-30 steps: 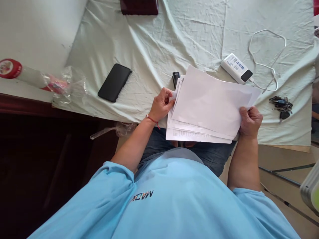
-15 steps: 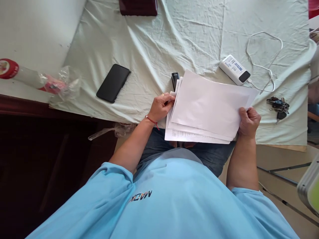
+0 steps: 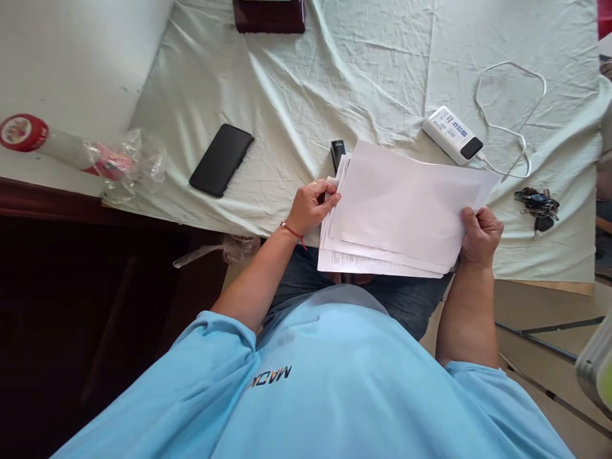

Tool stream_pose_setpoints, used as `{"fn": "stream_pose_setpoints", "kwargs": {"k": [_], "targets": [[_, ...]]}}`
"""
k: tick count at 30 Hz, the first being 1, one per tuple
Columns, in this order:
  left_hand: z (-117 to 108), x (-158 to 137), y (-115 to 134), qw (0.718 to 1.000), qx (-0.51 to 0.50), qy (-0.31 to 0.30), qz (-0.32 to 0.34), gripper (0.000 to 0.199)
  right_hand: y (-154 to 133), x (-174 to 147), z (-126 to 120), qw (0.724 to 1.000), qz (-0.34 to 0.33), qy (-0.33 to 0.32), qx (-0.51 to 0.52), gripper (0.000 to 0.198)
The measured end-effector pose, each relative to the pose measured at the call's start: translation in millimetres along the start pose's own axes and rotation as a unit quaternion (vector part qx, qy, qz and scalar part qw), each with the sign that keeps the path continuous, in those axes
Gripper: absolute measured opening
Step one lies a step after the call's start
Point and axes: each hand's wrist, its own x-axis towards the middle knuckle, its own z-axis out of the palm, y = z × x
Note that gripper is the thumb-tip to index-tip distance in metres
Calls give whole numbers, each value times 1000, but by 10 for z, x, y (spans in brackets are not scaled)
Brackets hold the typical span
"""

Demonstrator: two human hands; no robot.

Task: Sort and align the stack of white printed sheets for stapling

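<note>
A loose stack of white paper sheets [image 3: 401, 197] is held above my lap and the table's near edge. The top sheet looks blank, and printed lines show along the lower edge of a sheet beneath. My left hand [image 3: 313, 203] pinches the sheets at their left edge, thumb on top. At the right edge my right hand [image 3: 480, 234] grips them, with its thumb on top and its other fingers curled. Behind the stack, a small black object [image 3: 338, 153] lies partly covered by the sheets; its kind I cannot make out.
A pale cloth [image 3: 287, 95] covers the table. On it lie a black smartphone [image 3: 222, 160] at left, and a white power bank [image 3: 452, 135] with its cable and a bunch of keys [image 3: 539, 205] at right. A dark red box [image 3: 270, 16] stands at the back.
My left thumb has moved from beside the sheets' edge to on top of them. The view has shifted slightly; my right hand keeps its grip.
</note>
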Motion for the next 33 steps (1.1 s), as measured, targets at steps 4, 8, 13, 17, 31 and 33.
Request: {"fn": "stream_pose_setpoints", "kwargs": {"k": [4, 8, 13, 17, 31, 33], "targets": [[0, -3, 20, 1000, 3, -1, -5, 21, -7, 4, 28, 1000, 1, 10, -18, 70], [-14, 10, 28, 1000, 0, -2, 6, 22, -28, 7, 86, 1000, -11, 24, -7, 66], [-3, 24, -5, 1000, 0, -6, 6, 26, 14, 38, 82, 999, -26, 35, -9, 62], [6, 21, -15, 1000, 5, -2, 1, 26, 70, 66, 59, 999, -3, 36, -4, 65], [9, 7, -9, 1000, 4, 5, -11, 28, 72, 63, 62, 999, -20, 26, -24, 57], [8, 6, 14, 1000, 0, 5, -16, 31, 34, 48, 78, 999, -24, 27, -26, 55]]}}
